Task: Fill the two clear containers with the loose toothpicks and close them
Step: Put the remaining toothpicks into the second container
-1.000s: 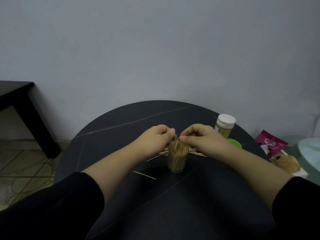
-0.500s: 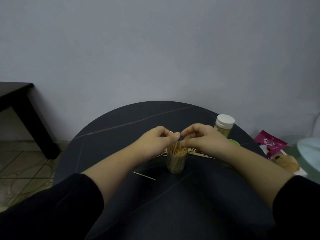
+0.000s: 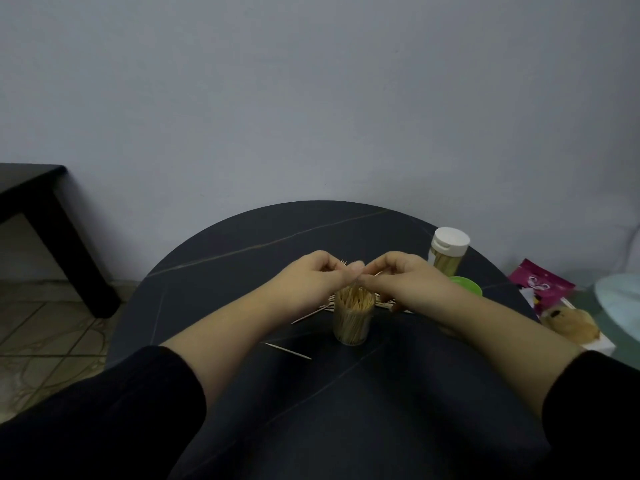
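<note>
Container (image 3: 352, 323) of toothpicks (image 3: 354, 299) just beneath left hand (image 3: 313, 277) and right hand (image 3: 403, 276)

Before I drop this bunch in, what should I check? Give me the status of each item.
1. Open container upright, no lid on it: ok.
2. Left hand and right hand both pinch the held toothpicks above its mouth: ok.
3. Spare room inside: cannot tell; it looks nearly full.
4. Green lid close by, behind the right wrist: ok.
5. White-capped container closed: ok.
6. Loose toothpicks off the table: not ok; a pile lies behind the open container and one lies in front.
</note>
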